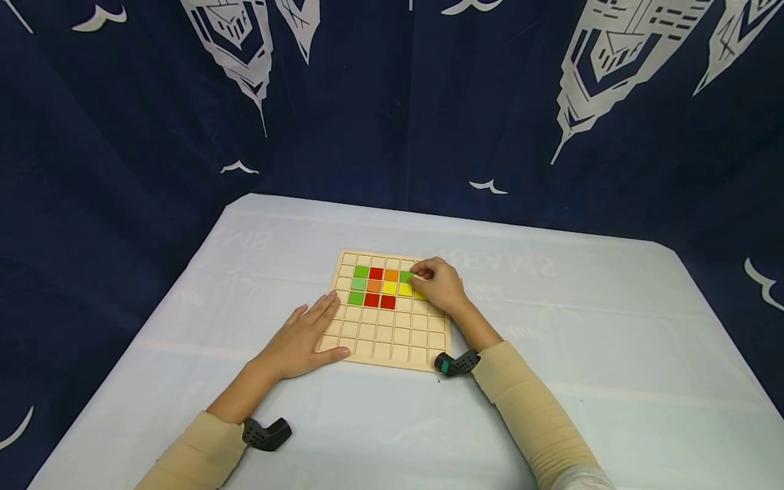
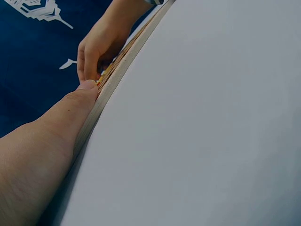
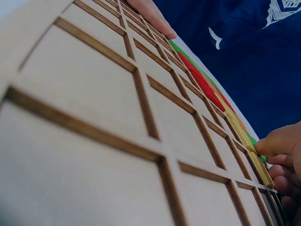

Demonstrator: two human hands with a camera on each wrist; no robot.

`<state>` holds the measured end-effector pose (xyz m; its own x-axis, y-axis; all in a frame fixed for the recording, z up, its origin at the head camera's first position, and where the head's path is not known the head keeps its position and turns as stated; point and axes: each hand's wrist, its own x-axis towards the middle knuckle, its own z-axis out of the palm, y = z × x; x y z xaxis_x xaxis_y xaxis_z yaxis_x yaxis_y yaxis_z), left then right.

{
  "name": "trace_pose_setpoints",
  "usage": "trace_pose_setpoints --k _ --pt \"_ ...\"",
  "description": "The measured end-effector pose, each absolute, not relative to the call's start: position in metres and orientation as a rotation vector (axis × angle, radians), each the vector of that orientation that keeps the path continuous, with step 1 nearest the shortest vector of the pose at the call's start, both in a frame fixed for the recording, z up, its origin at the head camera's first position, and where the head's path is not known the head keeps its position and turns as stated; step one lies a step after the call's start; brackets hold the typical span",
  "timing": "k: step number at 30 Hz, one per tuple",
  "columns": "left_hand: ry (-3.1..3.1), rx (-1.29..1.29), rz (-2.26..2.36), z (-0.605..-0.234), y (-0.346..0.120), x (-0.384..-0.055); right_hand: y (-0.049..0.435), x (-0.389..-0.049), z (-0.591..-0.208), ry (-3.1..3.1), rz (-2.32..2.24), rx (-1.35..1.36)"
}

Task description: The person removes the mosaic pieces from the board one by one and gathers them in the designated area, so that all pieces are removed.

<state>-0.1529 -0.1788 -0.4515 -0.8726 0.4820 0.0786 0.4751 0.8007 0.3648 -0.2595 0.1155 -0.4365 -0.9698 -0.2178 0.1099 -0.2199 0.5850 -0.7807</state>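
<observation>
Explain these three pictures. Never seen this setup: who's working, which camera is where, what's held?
No robot here: a person works bare-handed. The wide picture comes from a head camera looking forward and down. The other two come from wrist cameras, probably the black units at the sleeves.

On the white table lies a wooden grid board, partly filled with coloured tiles. The left hand rests along the board's left edge, gripping nothing. The right hand appears to pinch a green tile, though its fingers partly hide the contact.
</observation>
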Motion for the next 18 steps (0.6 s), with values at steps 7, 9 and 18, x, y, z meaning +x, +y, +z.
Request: trace_pose_setpoints --k 7,9,18 --pt "2.961 0.787 0.6 -0.4525 -0.179 -0.1533 0.1148 -0.2603 -0.4378 -2.753 1.424 0.376" --pt "2.962 0.787 0.599 -0.4527 -0.179 -0.1535 0.1145 -0.2601 -0.4378 -2.736 1.436 0.374" --pt "2.962 0.785 0.604 -0.4528 -0.1792 -0.1535 0.1134 -0.2595 -0.4388 -2.655 1.442 0.338"
